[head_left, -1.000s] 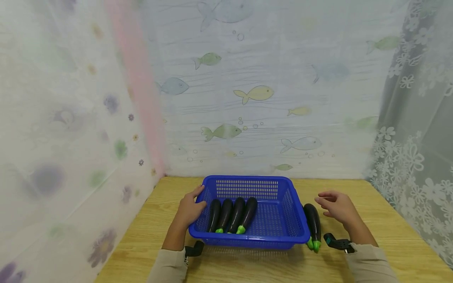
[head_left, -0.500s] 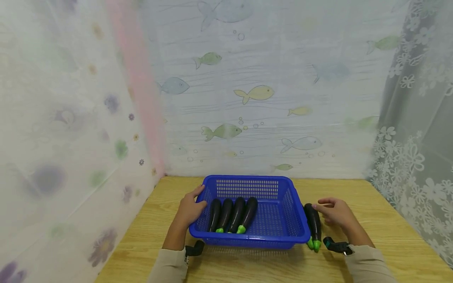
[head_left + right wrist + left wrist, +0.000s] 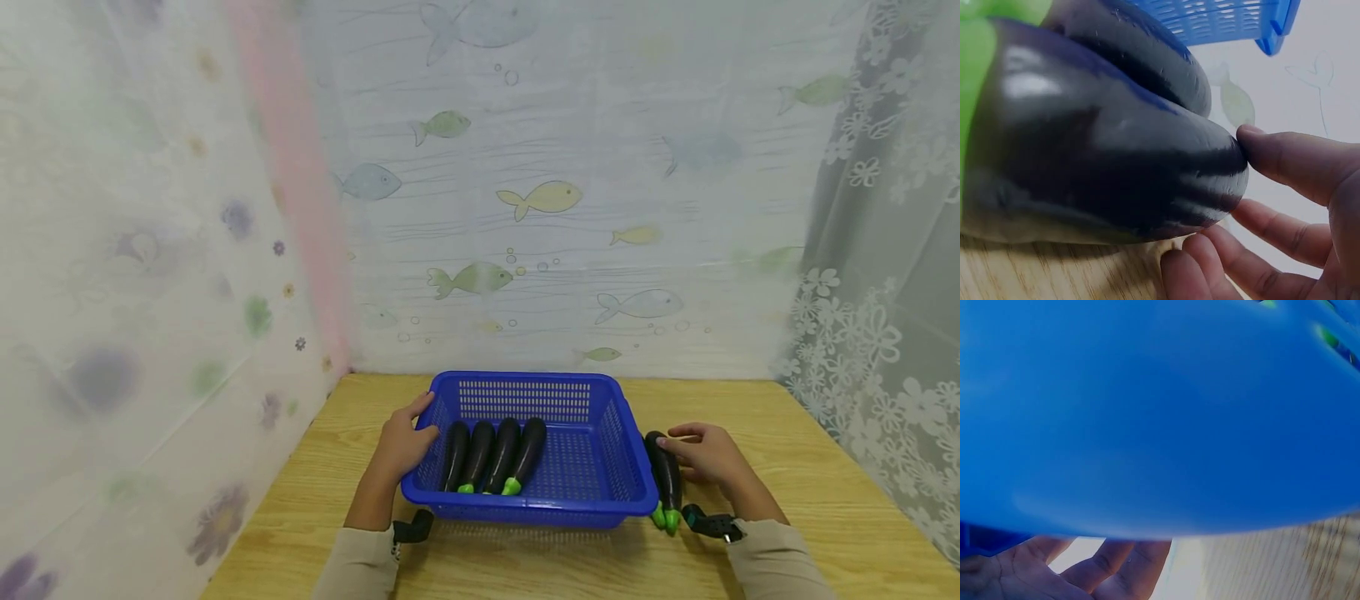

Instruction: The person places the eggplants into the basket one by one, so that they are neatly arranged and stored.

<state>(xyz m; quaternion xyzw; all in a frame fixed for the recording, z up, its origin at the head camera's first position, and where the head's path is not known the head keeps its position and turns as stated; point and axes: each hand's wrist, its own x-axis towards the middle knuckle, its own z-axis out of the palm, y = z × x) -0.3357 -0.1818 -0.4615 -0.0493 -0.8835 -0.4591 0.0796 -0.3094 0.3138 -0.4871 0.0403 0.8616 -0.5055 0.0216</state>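
Observation:
A blue plastic basket (image 3: 525,504) stands on the table with several dark eggplants (image 3: 507,457) side by side in its left half. My left hand (image 3: 402,446) grips the basket's left rim, thumb inside; the left wrist view is mostly filled by the blue basket wall (image 3: 1160,425). Two more eggplants lie together on the table just right of the basket, green stems toward me. My right hand (image 3: 708,457) pinches the rounded far end of the nearer eggplant (image 3: 1110,144), thumb on one side, fingers on the other. The second eggplant (image 3: 1141,56) lies behind it, untouched.
The wooden table (image 3: 795,450) runs back to a fish-patterned curtain (image 3: 555,325). A flowered sheet (image 3: 225,375) hangs along the left, and a white lace-flower curtain (image 3: 870,350) on the right. A dark wrist camera (image 3: 708,523) sits low beside the eggplant stems.
My right hand has come down and left from above the table onto the far end of the outer eggplant. The left hand and the basket have stayed still.

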